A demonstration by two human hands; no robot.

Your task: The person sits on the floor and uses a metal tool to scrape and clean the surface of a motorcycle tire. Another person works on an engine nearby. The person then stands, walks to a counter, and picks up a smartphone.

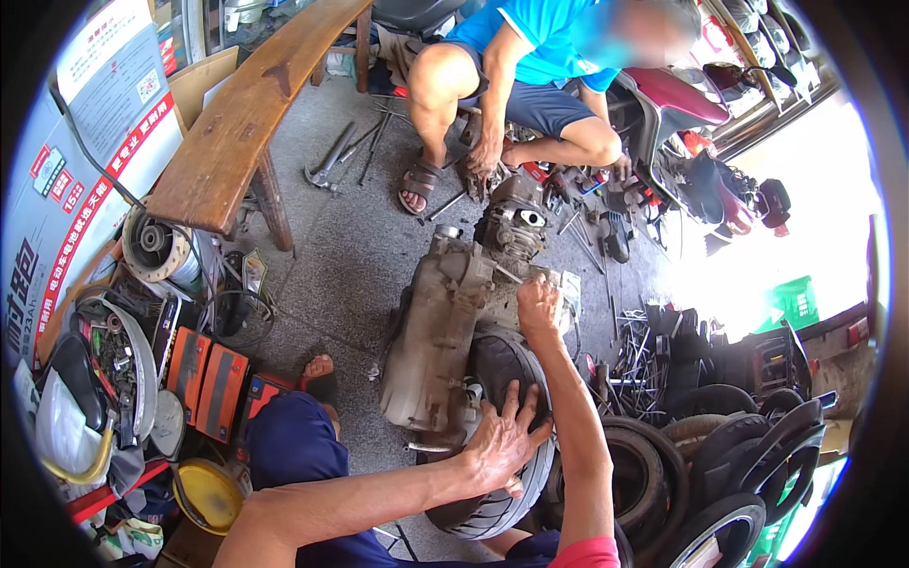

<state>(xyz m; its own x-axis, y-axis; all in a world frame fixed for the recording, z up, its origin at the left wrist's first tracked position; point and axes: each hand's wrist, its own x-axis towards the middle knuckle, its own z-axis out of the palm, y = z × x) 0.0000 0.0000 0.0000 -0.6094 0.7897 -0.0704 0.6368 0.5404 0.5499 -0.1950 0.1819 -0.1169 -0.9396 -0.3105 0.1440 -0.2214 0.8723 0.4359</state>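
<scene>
A scooter engine [434, 327] with its rear wheel lies on the floor in front of me. My left hand [507, 437] rests with fingers spread on the black tyre [504, 374] of that wheel. My right hand [539, 301] is closed in a fist beside the finned cylinder [511, 227], around a thin metal rod-like tool [507, 274]. One end of this tool points toward the cylinder; the rest is hidden in my fist, so its exact kind does not show.
Across the engine a person in a blue shirt [516, 38] sits low, one hand near small parts. A hammer [331, 151] lies by the wooden bench [260, 104]. Used tyres [724, 530] and loose tools [639, 350] crowd the right. Orange-and-black batteries [220, 390] stand at left.
</scene>
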